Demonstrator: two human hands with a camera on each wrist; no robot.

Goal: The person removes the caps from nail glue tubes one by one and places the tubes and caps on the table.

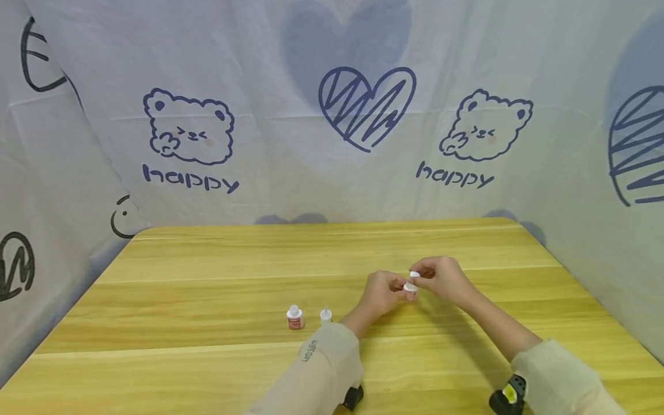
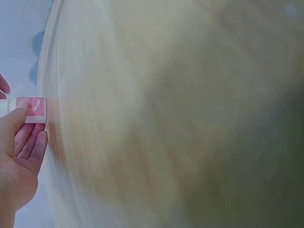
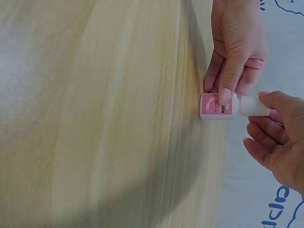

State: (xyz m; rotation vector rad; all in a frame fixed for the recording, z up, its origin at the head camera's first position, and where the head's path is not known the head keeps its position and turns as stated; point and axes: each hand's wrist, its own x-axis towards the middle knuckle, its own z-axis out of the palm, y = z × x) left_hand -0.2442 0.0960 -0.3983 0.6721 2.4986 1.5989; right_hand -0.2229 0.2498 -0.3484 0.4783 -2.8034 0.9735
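A small white bottle with a pink label (image 3: 217,105) stands on the table, right of the middle in the head view. My left hand (image 1: 383,293) holds it, the thumb pressed on the label and the other fingers behind, as the left wrist view also shows. At its top is a white cap (image 3: 254,106), pinched between thumb and fingers of my right hand (image 1: 443,279). The cap sits at the bottle's neck; whether it is threaded on cannot be told. Further left stands a second pink-labelled bottle (image 1: 295,319) with a whitish top.
Between that bottle and my left sleeve (image 1: 332,351) is a small white piece with a thin upright tip (image 1: 325,315), its lower part hidden by the sleeve. The wooden table (image 1: 181,288) ends at a white cloth (image 1: 280,167) with blue drawings.
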